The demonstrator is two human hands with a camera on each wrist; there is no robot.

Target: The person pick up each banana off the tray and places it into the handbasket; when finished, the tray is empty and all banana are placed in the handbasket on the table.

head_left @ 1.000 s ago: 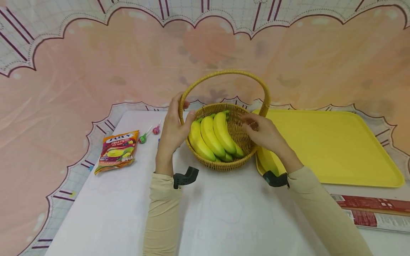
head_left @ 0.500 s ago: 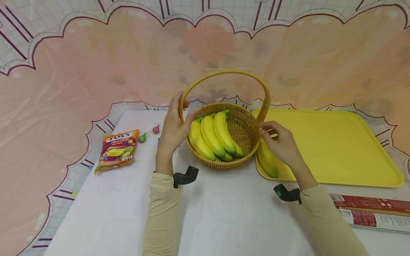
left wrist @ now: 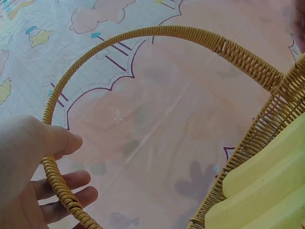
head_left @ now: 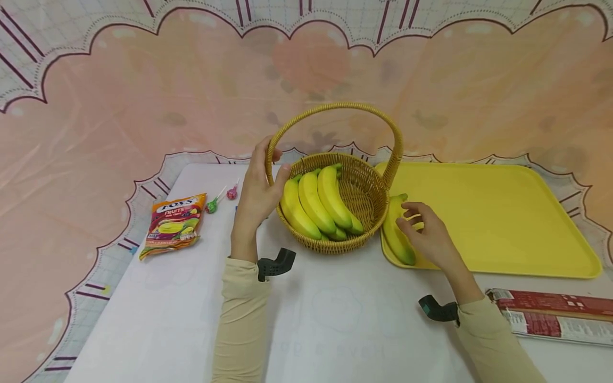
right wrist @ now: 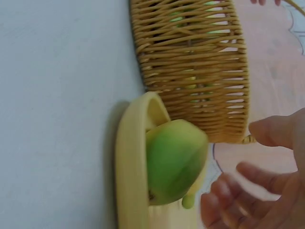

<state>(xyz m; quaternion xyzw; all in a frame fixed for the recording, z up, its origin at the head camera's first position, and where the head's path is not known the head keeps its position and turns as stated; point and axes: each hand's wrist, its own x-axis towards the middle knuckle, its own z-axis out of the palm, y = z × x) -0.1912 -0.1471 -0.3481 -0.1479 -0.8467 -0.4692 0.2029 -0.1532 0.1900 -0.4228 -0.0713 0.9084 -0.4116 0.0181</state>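
A wicker basket (head_left: 351,243) with a tall arched handle (head_left: 335,106) stands on the white table, several yellow bananas (head_left: 317,205) lying in its left part. My left hand (head_left: 257,199) holds the left side of the handle; in the left wrist view its thumb and fingers pass around the wicker. To the right of the basket, another banana (head_left: 398,234) lies at the near left corner of a yellow tray (head_left: 503,218). My right hand (head_left: 428,234) hovers beside this banana, fingers loosely bent. A gap shows between those fingers and the banana's green end (right wrist: 174,160) in the right wrist view.
Left of the basket lie an orange candy bag (head_left: 173,226), a green lollipop (head_left: 212,206) and a pink lollipop (head_left: 232,192). Long red-and-white packaging (head_left: 555,314) lies in front of the tray. A patterned cloth (head_left: 306,69) hangs behind the table.
My right hand has moved out of the basket, across its right rim, and down toward the viewer to the banana on the tray. My left hand stays on the handle.
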